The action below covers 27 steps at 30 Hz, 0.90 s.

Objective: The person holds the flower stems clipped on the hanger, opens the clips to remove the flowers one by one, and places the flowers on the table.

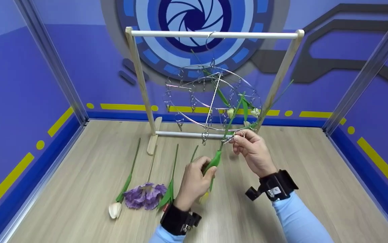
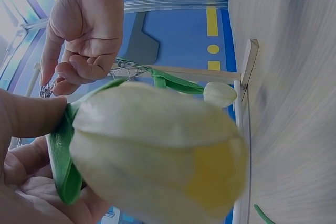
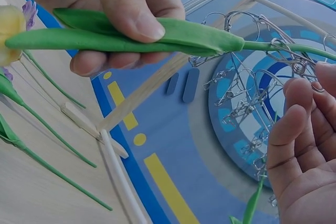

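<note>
- The left hand (image 1: 195,180) pinches the held tulip (image 2: 152,150) by its green leaves, thumb against fingers; the tulip is between the two hands, bloom low, stem running up past the clip (image 3: 298,64). A loose pinch on smooth leaves could let it slide or twist.
- The right hand (image 1: 252,152) has its fingers drawn close, pinching metal at the clip. Whether the clip has closed on the stem cannot be told; if it only lies alongside, the tulip would likely drop once the left hand lets go.
- A thin stem in a narrow clip may slip, since the heavier bloom hangs beneath.
- The wire hanger (image 1: 213,98) looks tilted, lower toward the right hand. A downward pull could tip it further or make its hook swing along the top bar (image 1: 254,34).
- Two pale blooms (image 1: 230,112) hang close by on the same side; crossing stems could snag or knock one loose.
- The purple flower (image 1: 145,196) and white tulip (image 1: 115,210) lie on the counter (image 1: 79,168) near the left forearm, where a sleeve or wrist strap might brush them.
</note>
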Motion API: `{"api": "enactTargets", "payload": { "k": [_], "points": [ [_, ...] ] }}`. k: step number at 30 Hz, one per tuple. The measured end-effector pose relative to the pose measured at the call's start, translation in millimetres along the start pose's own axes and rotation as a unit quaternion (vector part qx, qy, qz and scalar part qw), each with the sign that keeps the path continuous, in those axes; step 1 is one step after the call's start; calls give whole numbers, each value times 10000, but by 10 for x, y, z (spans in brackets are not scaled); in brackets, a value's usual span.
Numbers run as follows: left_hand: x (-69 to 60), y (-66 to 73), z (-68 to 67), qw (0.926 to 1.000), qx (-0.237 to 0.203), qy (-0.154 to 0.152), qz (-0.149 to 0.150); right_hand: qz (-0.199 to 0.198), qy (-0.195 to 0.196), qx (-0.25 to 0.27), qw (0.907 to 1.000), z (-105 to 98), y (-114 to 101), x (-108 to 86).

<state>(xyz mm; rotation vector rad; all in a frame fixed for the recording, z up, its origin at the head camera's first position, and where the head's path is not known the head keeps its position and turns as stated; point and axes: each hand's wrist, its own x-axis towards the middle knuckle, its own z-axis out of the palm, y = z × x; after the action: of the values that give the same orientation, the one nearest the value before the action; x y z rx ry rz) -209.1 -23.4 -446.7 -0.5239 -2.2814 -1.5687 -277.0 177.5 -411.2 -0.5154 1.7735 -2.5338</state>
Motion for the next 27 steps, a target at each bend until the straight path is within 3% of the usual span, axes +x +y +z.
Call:
{"api": "enactTargets", "payload": {
  "k": [27],
  "points": [
    [-14, 5, -21, 9997, -142, -22, -199, -19, -238, 49, 9997, -70, -6, 42]
  ]
}}
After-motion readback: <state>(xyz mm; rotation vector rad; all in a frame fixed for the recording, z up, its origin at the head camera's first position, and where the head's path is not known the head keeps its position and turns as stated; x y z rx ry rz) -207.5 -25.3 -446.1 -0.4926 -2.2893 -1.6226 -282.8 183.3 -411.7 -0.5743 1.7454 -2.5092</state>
